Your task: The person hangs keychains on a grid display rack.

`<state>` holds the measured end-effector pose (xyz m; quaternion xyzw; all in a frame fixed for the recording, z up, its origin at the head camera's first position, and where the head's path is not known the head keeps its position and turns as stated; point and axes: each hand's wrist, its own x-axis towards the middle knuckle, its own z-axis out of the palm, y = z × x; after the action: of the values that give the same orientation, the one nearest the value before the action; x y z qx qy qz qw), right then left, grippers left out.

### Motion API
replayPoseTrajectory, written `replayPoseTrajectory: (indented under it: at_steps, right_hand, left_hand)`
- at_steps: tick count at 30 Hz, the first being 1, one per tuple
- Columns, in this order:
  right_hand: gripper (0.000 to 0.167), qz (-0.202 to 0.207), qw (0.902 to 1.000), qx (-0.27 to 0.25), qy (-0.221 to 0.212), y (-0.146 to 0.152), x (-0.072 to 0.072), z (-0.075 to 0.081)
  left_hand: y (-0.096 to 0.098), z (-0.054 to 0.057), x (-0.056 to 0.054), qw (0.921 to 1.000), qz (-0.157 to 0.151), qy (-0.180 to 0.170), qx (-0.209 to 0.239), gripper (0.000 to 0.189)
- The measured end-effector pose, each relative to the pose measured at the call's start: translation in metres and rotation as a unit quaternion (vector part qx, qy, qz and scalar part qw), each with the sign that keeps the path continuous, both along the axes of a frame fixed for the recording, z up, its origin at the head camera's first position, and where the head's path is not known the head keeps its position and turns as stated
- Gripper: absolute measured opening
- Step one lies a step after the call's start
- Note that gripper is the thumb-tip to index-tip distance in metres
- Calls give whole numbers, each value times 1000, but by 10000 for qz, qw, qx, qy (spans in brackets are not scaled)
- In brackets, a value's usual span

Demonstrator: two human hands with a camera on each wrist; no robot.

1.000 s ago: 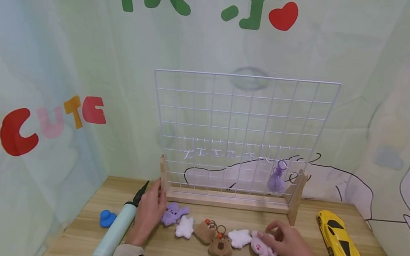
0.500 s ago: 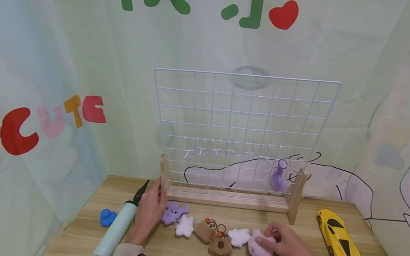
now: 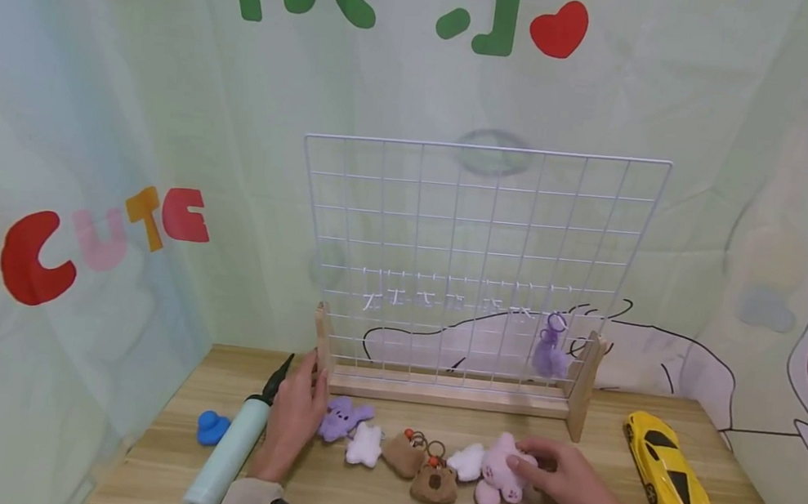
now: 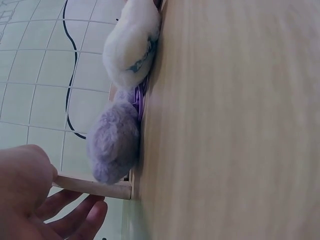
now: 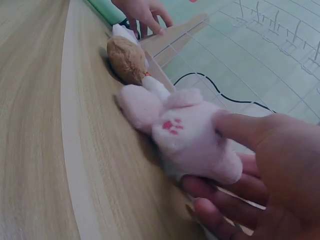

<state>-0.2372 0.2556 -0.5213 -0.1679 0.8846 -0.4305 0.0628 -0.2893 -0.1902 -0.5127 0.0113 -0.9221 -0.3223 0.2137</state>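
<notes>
My right hand [image 3: 558,469] pinches a pink plush toy [image 3: 503,464] between thumb and fingers, close over the table. Red paw marks on the pink plush [image 5: 192,132] show in the right wrist view. My left hand [image 3: 294,413] holds the left wooden post [image 4: 95,187] of the rack, thumb on one side and fingers on the other. Just right of that hand lies a purple plush [image 3: 342,420]. A white plush [image 3: 365,446], two brown bear plushes with rings [image 3: 434,485] and another white plush [image 3: 466,461], partly covered by the pink one, continue the row.
The white wire grid rack [image 3: 482,211] stands behind the row, with several small hooks and a purple plush [image 3: 551,356] hanging at its right. A pale blue pump [image 3: 227,459] and blue toy [image 3: 211,428] lie left, a yellow toy car [image 3: 669,473] right.
My right hand has shifted the pink plush left and slightly up, turning it so it now overlaps the white plush. The left hand stays on the post. The hanging purple plush has swung slightly right.
</notes>
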Motion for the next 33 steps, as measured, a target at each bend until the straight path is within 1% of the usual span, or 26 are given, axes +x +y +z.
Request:
replayPoseTrajectory:
  at_steps: [2,4,9,13,16,19,24,26,31,33]
  right_hand:
    - [36,-201,9996,-191,20,1,-1,0]
    - [33,-350,9985,-403,135,1,-1,0]
    - [25,-510,9943,-815,462,0,-1,3]
    - [30,-695,9907,-985,638,-3,0,5]
    - [39,-913,9878,-1057,692,-6,1,9]
    - [40,-1151,9842,-1087,799,-8,2,16]
    - [29,-1548,9766,-1081,1026,-15,2,33]
    - [28,-1635,9728,-1226,1090,-19,1,40]
    - [28,-1654,9617,-1735,1328,-27,-2,55]
    - [29,-1695,9579,-1865,1378,-30,-4,62]
  left_hand:
    - [0,0,0,10000,-7,-1,-5,43]
    - [-1,0,0,10000,-25,5,-16,42]
    - [-1,0,0,10000,-27,45,-50,42]
    - [-1,0,0,10000,-32,62,-52,42]
    - [-1,0,0,9999,-41,102,-15,43]
    - [0,0,0,9999,-52,158,-3,44]
    - [0,2,1,9998,-50,200,-20,44]
    - [0,3,2,9998,-39,201,3,44]
    - [1,3,3,9998,-18,201,41,43]
    - [1,3,3,9998,-26,206,45,43]
